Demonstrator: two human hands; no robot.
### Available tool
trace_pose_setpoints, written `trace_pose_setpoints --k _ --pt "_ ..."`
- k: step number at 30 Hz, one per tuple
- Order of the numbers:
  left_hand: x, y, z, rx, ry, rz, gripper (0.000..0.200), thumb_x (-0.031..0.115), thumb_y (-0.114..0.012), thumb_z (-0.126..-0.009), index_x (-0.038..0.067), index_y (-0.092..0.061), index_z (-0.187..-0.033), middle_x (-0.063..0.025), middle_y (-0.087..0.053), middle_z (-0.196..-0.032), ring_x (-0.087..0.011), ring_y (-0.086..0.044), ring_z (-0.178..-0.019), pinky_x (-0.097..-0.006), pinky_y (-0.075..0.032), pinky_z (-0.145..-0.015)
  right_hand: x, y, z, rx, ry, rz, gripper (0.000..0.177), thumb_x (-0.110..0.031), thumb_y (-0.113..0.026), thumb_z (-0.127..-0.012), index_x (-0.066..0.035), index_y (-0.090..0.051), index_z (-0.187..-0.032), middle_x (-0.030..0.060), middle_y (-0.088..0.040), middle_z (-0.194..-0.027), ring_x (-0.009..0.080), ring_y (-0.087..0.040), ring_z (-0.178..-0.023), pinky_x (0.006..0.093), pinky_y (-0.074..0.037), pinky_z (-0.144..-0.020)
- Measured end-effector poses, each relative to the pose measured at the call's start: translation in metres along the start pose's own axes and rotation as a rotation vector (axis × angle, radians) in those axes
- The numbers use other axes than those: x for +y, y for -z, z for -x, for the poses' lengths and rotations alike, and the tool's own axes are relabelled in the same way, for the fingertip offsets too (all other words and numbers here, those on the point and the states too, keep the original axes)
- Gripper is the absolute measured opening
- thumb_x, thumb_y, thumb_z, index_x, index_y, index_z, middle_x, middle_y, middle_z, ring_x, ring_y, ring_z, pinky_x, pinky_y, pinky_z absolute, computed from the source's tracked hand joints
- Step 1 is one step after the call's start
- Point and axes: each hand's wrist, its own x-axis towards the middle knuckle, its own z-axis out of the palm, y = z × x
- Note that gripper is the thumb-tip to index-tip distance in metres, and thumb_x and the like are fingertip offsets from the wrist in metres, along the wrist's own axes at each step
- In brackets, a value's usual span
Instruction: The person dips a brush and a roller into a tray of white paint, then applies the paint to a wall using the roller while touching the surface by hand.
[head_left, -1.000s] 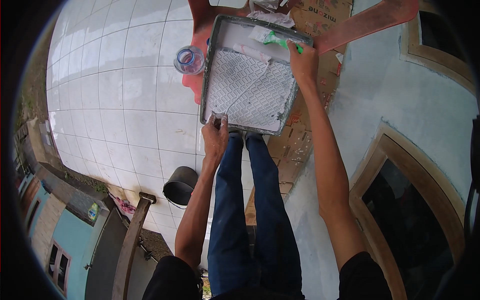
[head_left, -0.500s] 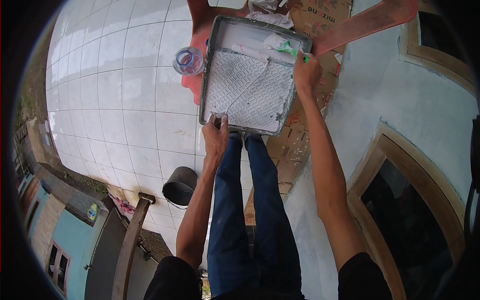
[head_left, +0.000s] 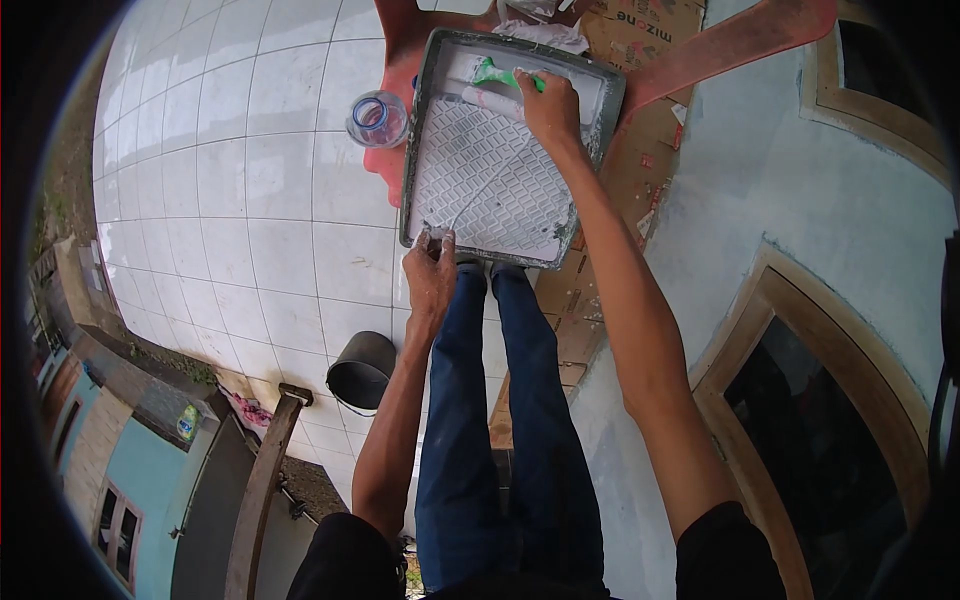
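A dark-rimmed paint tray (head_left: 412, 160) with white paint and a ribbed slope rests on a red plastic chair (head_left: 680, 72). In its upper, deeper part my right hand (head_left: 552, 105) is closed on the handle of a green brush (head_left: 492, 72), whose bristle end lies to the left in white paint. Just below the brush lies a paint-covered roller (head_left: 492, 102), its thin wire running down the slope. My left hand (head_left: 431, 270), fingertips whitened with paint, pinches the roller's lower end at the tray's near rim.
A clear jar with a blue rim (head_left: 377, 118) stands left of the tray. A dark bucket (head_left: 360, 372) is on the white tiled floor. Flattened cardboard (head_left: 640, 140) runs along the pale wall (head_left: 730, 200) at the right, which has wooden-framed windows. My legs are below the tray.
My right hand has moved left across the upper part of the tray with the green brush, from the right rim. My left hand has stayed in place.
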Motion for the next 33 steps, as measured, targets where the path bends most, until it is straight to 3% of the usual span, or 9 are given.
trace_pose_setpoints --k 1,3,6,11,19,23,28,33 --pt "0.002 0.002 0.0 0.003 0.002 -0.004 0.026 0.014 -0.058 -0.087 -0.011 -0.056 -0.085 -0.0106 -0.054 -0.058 -0.0108 -0.043 -0.055 -0.0306 -0.038 -0.051 0.004 -0.009 -0.004 -0.028 -0.002 0.018 0.037 -0.03 -0.056 -0.086 0.005 -0.062 -0.077 0.0264 -0.062 -0.076 0.0423 -0.061 -0.074 0.0457 -0.047 -0.068" --pt "0.006 0.004 -0.001 -0.056 0.09 -0.082 0.025 0.016 -0.058 -0.087 -0.009 -0.06 -0.088 -0.0135 -0.065 -0.072 -0.0126 -0.057 -0.067 -0.0285 -0.046 -0.063 0.01 -0.012 -0.005 -0.065 -0.021 0.076 0.036 -0.03 -0.058 -0.085 0.005 -0.062 -0.078 0.0271 -0.062 -0.079 0.0424 -0.061 -0.077 0.0452 -0.048 -0.069" --pt "0.003 0.001 -0.002 -0.035 0.057 -0.068 0.024 0.016 -0.059 -0.087 -0.009 -0.06 -0.088 -0.0123 -0.063 -0.07 -0.0118 -0.055 -0.065 -0.0285 -0.044 -0.061 0.019 0.009 0.005 0.066 0.006 0.208 0.035 -0.03 -0.059 -0.085 0.005 -0.063 -0.081 0.0273 -0.062 -0.081 0.0426 -0.061 -0.078 0.0458 -0.048 -0.07" --pt "0.004 0.003 -0.003 -0.021 0.021 -0.02 0.024 0.014 -0.058 -0.087 -0.009 -0.058 -0.085 -0.0105 -0.058 -0.063 -0.0108 -0.048 -0.059 -0.0298 -0.041 -0.055 0.043 0.06 0.029 0.072 -0.147 0.27 0.03 -0.026 -0.058 -0.085 0.004 -0.063 -0.083 0.0257 -0.063 -0.08 0.042 -0.061 -0.077 0.0468 -0.047 -0.07" --pt "0.005 0.007 -0.008 -0.048 0.019 -0.008 0.022 0.013 -0.057 -0.087 -0.008 -0.056 -0.085 -0.0085 -0.055 -0.06 -0.0096 -0.044 -0.057 -0.0291 -0.039 -0.053 0.046 0.088 0.047 0.215 0.059 0.542 0.022 -0.021 -0.057 -0.086 0.001 -0.058 -0.089 0.0201 -0.063 -0.079 0.0367 -0.062 -0.073 0.0468 -0.047 -0.062" --pt "0.007 0.007 -0.01 -0.037 0.003 0.006 0.02 0.013 -0.056 -0.088 -0.008 -0.057 -0.085 -0.008 -0.056 -0.061 -0.0101 -0.045 -0.057 -0.029 -0.04 -0.053 0.036 0.072 0.054 0.21 0.157 0.57 0.018 -0.015 -0.056 -0.086 0.002 -0.058 -0.093 0.0186 -0.062 -0.081 0.034 -0.061 -0.076 0.0433 -0.048 -0.066" --pt "0.011 0.008 -0.009 -0.04 0.004 -0.006 0.02 0.013 -0.056 -0.088 -0.007 -0.057 -0.086 -0.0083 -0.056 -0.061 -0.0102 -0.045 -0.056 -0.0296 -0.04 -0.053 0.043 0.035 0.07 0.065 0.322 0.572 0.026 -0.005 -0.051 -0.085 0.008 -0.056 -0.107 0.0211 -0.06 -0.09 0.0311 -0.055 -0.088 0.0377 -0.046 -0.079" --pt "0.008 0.009 -0.01 -0.043 0.056 -0.038 0.023 0.016 -0.058 -0.087 -0.007 -0.059 -0.084 -0.0081 -0.058 -0.064 -0.0101 -0.047 -0.059 -0.0281 -0.04 -0.055 0.027 0.047 0.078 -0.032 0.361 0.552 0.027 -0.007 -0.052 -0.085 0.006 -0.057 -0.108 0.0193 -0.059 -0.09 0.0307 -0.055 -0.089 0.0388 -0.047 -0.075"
